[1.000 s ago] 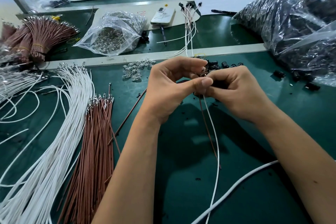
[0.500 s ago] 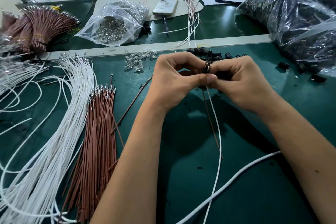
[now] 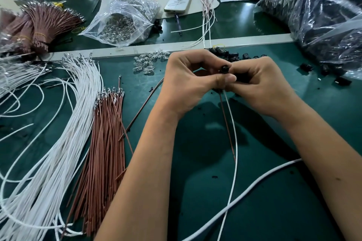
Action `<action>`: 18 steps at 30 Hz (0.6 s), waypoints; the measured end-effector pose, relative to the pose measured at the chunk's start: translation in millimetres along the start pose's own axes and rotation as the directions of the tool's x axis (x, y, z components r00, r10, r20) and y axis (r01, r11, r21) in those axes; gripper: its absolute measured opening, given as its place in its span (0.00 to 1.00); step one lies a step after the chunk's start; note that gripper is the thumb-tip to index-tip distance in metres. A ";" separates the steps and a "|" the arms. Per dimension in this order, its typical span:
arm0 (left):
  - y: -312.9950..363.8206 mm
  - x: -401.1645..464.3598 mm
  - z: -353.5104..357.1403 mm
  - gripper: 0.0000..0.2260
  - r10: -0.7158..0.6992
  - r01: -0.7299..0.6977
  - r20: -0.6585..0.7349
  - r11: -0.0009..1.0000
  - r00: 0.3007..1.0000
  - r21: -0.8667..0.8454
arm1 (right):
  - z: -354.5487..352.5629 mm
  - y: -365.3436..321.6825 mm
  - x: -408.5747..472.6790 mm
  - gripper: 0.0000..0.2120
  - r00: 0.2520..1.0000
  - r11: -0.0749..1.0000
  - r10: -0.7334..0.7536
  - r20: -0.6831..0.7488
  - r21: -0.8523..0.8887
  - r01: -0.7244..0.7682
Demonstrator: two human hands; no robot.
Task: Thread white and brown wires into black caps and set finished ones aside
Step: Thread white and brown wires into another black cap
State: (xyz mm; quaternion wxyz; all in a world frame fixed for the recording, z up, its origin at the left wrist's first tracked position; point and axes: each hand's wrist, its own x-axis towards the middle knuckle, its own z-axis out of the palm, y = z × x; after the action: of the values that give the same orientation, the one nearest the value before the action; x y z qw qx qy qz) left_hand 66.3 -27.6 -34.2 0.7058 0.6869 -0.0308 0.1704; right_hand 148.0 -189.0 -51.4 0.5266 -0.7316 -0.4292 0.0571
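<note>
Left hand (image 3: pixel 188 82) and right hand (image 3: pixel 260 82) meet mid-bench, fingers curled, both pinching one black cap (image 3: pixel 223 69); white wire (image 3: pixel 234 143) and brown wire (image 3: pixel 227 123) hang below (entry point seemingly hidden). Loose caps (image 3: pixel 235 55) behind, wire bundles (image 3: pixel 78 143) left.

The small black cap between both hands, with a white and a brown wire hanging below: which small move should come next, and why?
Probably seat the wires fully, pulling them gently down. The small black plastic cap sits pinched between the left hand and the right hand, and the thin white wire and thin brown wire already hang below it. Whether they are home is hidden.
</note>
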 end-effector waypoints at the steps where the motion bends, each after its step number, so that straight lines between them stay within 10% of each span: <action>1: 0.7 -0.1 0.8 0.11 0.001 -0.001 0.000 1.000 1.000 -0.004 | -0.5 -0.2 -0.1 0.16 1.000 1.000 -0.003 -0.001 -0.002 0.003; 18: 4.9 -1.8 3.7 0.13 0.069 -0.068 0.019 0.997 0.997 -0.048 | -3.0 1.6 -2.9 0.03 0.997 0.985 -0.049 -0.058 -0.167 0.039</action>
State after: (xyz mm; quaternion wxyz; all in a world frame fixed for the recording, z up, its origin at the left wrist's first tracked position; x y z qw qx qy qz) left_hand 64.0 -31.6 -29.8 0.7153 0.6703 -0.0656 0.1863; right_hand 148.6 -193.2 -52.4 0.4781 -0.7646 -0.4320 -0.0132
